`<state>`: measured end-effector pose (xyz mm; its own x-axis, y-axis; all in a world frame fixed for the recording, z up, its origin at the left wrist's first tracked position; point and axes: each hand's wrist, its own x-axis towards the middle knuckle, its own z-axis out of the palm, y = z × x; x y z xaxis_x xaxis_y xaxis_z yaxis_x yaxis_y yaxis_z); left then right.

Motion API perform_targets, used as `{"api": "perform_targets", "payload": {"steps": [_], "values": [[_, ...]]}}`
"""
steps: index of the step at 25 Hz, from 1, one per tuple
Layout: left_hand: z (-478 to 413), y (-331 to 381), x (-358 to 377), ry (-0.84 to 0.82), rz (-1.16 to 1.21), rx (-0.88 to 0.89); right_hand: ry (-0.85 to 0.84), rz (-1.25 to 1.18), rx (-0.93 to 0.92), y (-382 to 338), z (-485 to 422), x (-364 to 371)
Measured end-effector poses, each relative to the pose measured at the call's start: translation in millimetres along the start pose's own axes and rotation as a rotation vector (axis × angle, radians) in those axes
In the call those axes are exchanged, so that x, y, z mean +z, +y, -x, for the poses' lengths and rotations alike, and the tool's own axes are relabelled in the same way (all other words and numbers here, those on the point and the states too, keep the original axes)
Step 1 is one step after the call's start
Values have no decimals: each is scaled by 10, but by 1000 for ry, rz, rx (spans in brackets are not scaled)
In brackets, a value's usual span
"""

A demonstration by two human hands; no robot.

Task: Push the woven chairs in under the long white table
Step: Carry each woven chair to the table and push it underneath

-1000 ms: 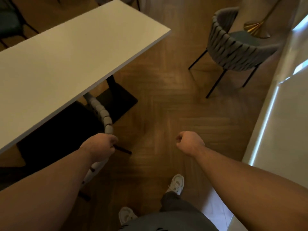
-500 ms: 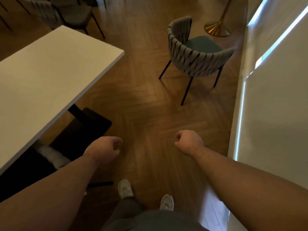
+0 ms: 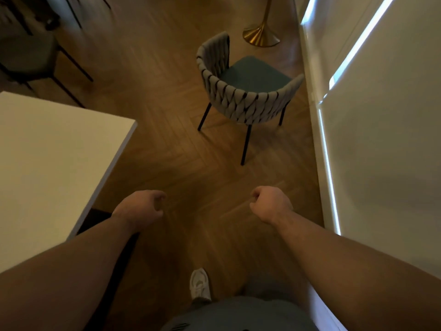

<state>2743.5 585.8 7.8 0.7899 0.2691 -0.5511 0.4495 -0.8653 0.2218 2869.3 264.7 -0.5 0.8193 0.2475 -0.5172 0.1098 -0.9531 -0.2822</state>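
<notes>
You are holding your left hand [image 3: 140, 207] and right hand [image 3: 270, 203] out, fingers curled on nothing, while the woven chair [image 3: 241, 96] is standing ahead, well apart from the white desk [image 3: 47, 163].

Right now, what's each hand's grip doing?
Left hand: closed, fingers curled, holding nothing.
Right hand: closed in a fist, holding nothing.

Gold stand base [image 3: 261, 35] (on wood floor [image 3: 179, 163]); white shoe [image 3: 200, 286].
</notes>
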Motion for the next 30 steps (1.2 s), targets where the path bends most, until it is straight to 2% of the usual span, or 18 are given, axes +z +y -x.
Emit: {"api": "perform_targets", "payload": {"steps": [8, 17, 22, 30], "values": [[-1540, 630, -723, -45, -78, 74, -6, -39, 54, 93, -1283, -564], [-2949, 1468, -1537, -22, -150, 63, 32, 1, -11, 70, -2783, -1670], [-3878, 1627, -1917, -5, -190, 116, 67, -25, -3, -150, -3613, -1919], [-5386, 1739, -2627, -112, -410, 304, 44, -16, 57, -486, -4730, -2082]]}}
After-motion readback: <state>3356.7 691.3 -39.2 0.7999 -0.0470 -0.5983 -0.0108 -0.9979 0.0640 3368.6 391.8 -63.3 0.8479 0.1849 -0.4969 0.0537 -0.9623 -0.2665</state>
